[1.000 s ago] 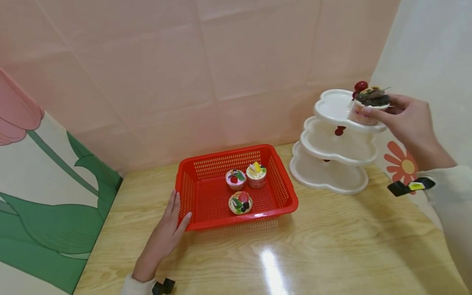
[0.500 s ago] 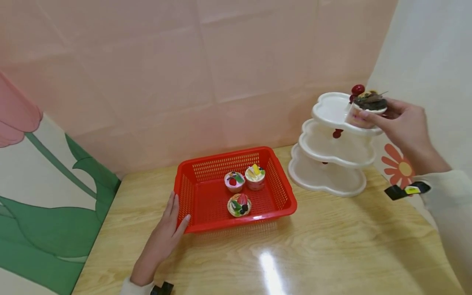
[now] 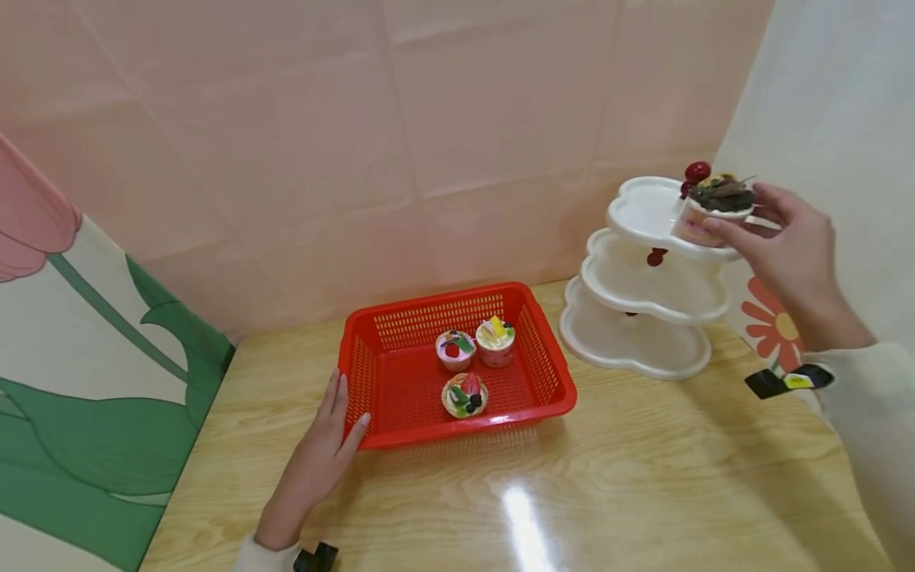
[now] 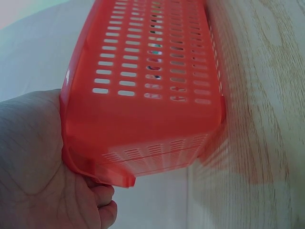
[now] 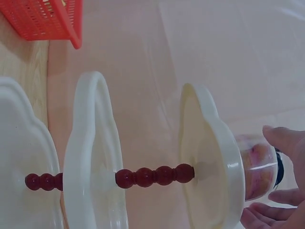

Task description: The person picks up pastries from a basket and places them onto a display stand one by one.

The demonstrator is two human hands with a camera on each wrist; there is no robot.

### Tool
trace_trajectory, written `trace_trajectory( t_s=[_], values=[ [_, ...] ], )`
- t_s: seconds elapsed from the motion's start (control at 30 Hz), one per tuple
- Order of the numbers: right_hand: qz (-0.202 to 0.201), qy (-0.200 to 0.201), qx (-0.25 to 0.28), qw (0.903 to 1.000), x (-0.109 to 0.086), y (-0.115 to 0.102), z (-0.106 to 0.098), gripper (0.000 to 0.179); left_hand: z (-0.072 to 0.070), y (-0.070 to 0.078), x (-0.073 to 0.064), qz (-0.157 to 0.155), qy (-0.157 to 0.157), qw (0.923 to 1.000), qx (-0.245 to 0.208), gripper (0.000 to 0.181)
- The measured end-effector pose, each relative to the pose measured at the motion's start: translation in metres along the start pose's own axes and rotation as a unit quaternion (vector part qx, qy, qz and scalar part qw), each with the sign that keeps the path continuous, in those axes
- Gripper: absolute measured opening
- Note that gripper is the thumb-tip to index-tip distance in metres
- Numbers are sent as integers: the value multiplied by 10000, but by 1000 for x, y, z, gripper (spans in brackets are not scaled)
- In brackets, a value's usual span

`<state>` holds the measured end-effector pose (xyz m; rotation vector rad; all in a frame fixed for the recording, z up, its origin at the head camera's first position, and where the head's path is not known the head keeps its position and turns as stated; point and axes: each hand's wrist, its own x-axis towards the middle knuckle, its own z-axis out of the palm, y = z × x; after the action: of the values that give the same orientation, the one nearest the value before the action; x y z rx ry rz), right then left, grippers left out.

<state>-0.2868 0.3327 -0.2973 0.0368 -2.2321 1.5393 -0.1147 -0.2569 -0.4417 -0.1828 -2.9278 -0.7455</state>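
My right hand [image 3: 793, 238] holds a clear dessert cup [image 3: 693, 226] with a dark, leafy topping, thumb in front and fingers behind. The cup stands at the right of the top tier of a white three-tier cake stand [image 3: 646, 210]. In the right wrist view, thumb and fingers lie on either side of the cup [image 5: 259, 167]. My left hand [image 3: 318, 445] rests against the left front corner of a red basket [image 3: 457, 433], its fingers straight along the side. Inside the basket are two small dessert cups [image 3: 495, 353] and a fruit tart [image 3: 465, 396].
Red beads form the stand's post [image 5: 155, 176], topped by a red ball [image 3: 697, 171]. Both the basket and the stand are on a wooden table [image 3: 608, 477]. Behind is a pink backdrop [image 3: 429, 143], with a white wall at the right.
The right hand has loosened a little around the cup, showing more gap behind it. The cup stays on the top tier. The left hand and basket have not moved.
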Motion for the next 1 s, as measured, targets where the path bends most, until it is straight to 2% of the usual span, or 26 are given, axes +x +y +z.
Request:
trace_trajectory(
  t_s=[0.2, 0.37, 0.5, 0.67, 0.77, 0.9, 1.0],
  values=[
    [-48, 401, -542, 9977, -18, -3, 4, 72, 0, -1, 0, -4, 1, 10000, -21, 80],
    [-151, 715, -743, 9945, -33, -1, 11, 70, 0, -2, 1, 19, 23, 10000, -46, 80],
    [-611, 1021, -1034, 9875, -44, 1, 18, 69, 1, -3, 1, 49, 29, 10000, -46, 80],
    [-1336, 1366, -1393, 9716, -55, 5, 31, 67, 1, -3, 1, 69, 57, 9999, -59, 80],
    [-1750, 1366, -1495, 9635, -63, 4, 39, 69, 1, -3, 2, 76, 55, 9999, -59, 80],
    [-2400, 1184, -1294, 9548, -71, -2, 48, 71, 1, -3, 2, 76, 46, 10000, -40, 81],
    [-2588, 939, -1172, 9542, -76, -8, 56, 76, 1, -3, 2, 64, 39, 10000, -22, 81]
  ],
)
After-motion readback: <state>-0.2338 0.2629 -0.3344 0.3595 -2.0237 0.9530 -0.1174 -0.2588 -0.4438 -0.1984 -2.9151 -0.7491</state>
